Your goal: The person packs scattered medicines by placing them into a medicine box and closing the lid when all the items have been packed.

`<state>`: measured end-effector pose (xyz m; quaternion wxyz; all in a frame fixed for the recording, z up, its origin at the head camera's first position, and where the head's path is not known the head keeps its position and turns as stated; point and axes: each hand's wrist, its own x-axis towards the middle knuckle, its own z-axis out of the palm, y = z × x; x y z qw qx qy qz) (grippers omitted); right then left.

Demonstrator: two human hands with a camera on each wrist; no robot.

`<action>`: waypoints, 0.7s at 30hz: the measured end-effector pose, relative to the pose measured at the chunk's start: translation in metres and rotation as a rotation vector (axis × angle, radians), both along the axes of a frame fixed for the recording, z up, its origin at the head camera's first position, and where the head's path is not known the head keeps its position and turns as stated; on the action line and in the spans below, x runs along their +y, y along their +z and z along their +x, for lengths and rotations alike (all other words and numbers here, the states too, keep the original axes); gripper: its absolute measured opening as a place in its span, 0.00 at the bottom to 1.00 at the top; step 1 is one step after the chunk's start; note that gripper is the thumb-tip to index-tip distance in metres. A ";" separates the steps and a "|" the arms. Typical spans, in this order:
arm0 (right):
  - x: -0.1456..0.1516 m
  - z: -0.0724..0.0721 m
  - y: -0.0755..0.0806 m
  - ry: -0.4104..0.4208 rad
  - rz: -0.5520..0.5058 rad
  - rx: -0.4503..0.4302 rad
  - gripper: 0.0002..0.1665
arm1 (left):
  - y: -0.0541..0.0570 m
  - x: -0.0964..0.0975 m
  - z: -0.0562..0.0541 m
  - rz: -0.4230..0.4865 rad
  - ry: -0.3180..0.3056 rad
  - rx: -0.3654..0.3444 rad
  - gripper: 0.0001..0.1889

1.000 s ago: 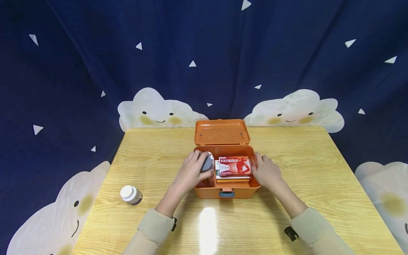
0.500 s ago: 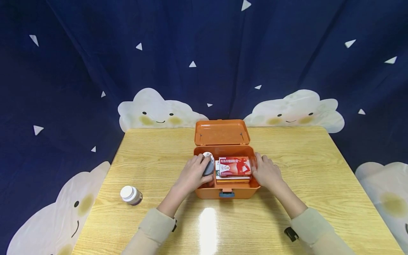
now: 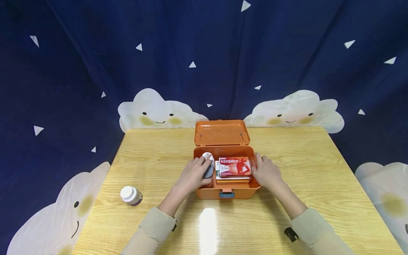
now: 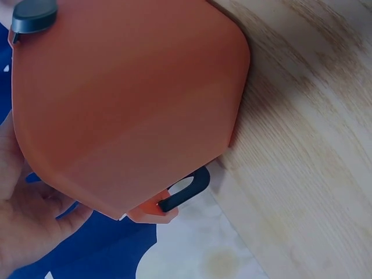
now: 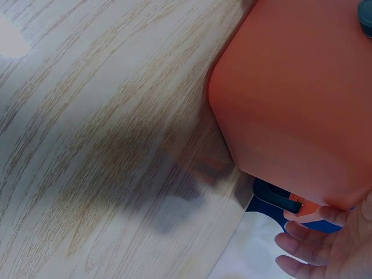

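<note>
An orange plastic box (image 3: 202, 193) stands with its lid raised on the table. My left hand (image 3: 191, 173) reaches over its left wall and grips a grey-lidded bottle (image 3: 208, 172), whose body is mostly hidden by the hand and the box. Right behind that bottle shows the white top of another container (image 3: 208, 155). At the right wall, my right hand (image 3: 267, 171) holds the rim, thumb on the inner side. In the right wrist view its fingers (image 5: 302, 256) spread outside the box. A red medicine box (image 3: 235, 166) lies on other flat cartons inside.
A white bottle (image 3: 131, 195) stands on the wooden table (image 3: 159, 148) at the left. The raised lid (image 3: 222, 132) leans back behind the box, and a blue latch (image 3: 226, 194) sits at its front. A dark blue curtain (image 3: 216, 42) hangs behind.
My left hand has shifted slightly toward the front of the box, carrying the grey-lidded bottle with it, and the white top behind shows more. My right hand has stayed at the rim.
</note>
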<state>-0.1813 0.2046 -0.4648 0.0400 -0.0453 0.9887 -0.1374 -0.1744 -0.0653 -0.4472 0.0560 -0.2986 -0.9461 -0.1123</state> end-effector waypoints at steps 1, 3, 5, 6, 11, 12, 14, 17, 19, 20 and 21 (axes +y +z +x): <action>0.000 0.000 0.000 0.000 0.000 0.000 0.30 | -0.001 0.000 0.000 -0.004 -0.001 -0.004 0.28; -0.001 0.000 -0.001 0.001 0.000 0.003 0.30 | -0.002 0.000 0.000 -0.016 -0.003 -0.010 0.27; -0.001 0.000 -0.001 0.000 -0.001 0.004 0.30 | -0.002 0.000 -0.001 -0.021 -0.008 -0.017 0.27; -0.001 0.000 -0.001 -0.001 -0.001 0.005 0.31 | -0.002 0.000 -0.001 -0.022 -0.010 -0.021 0.27; 0.000 0.001 -0.001 -0.004 -0.004 0.004 0.31 | -0.002 0.000 -0.001 -0.042 -0.020 -0.039 0.28; 0.000 0.001 -0.001 -0.004 -0.004 0.003 0.31 | -0.002 0.000 -0.001 -0.050 -0.023 -0.040 0.29; 0.000 0.001 -0.001 -0.004 -0.004 0.001 0.30 | -0.002 0.000 -0.002 -0.065 -0.030 -0.048 0.29; 0.000 0.000 -0.001 -0.002 -0.003 0.001 0.30 | -0.002 0.001 -0.002 -0.078 -0.044 -0.053 0.29; 0.001 0.000 -0.001 -0.001 -0.003 0.001 0.31 | -0.003 0.001 -0.002 -0.088 -0.055 -0.055 0.29; 0.001 0.000 -0.001 -0.001 -0.004 0.001 0.31 | -0.003 0.001 -0.002 -0.091 -0.059 -0.056 0.28; 0.001 0.000 -0.001 0.000 -0.003 0.001 0.31 | -0.003 0.001 -0.002 -0.093 -0.064 -0.055 0.28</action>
